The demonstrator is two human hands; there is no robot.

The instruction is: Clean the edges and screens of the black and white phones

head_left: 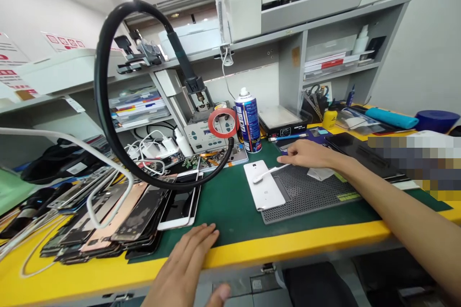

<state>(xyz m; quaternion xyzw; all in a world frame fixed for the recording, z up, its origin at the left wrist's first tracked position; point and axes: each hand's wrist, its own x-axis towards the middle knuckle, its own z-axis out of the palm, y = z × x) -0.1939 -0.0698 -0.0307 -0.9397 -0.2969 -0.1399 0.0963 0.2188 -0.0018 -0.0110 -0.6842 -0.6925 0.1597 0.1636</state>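
A white phone (264, 191) lies back side up, partly over the corner of a grey perforated mat (306, 196). My right hand (308, 154) is closed around a slim white tool (272, 170); its wider, rounded end rests on or just above the phone's back, and its exact kind is unclear. My left hand (187, 256) is at the bench's front edge, fingers stretched out and holding nothing. Nearest to it is another phone with a white frame (176, 208), lying screen up.
Stacked phone parts (104, 220) cover the left side. A black flexible hose (101, 86) loops above the bench. Behind the white phone stand a blue spray can (248, 122) and a flat heating plate (281, 117). Dark flat panels (363, 153) lie at right.
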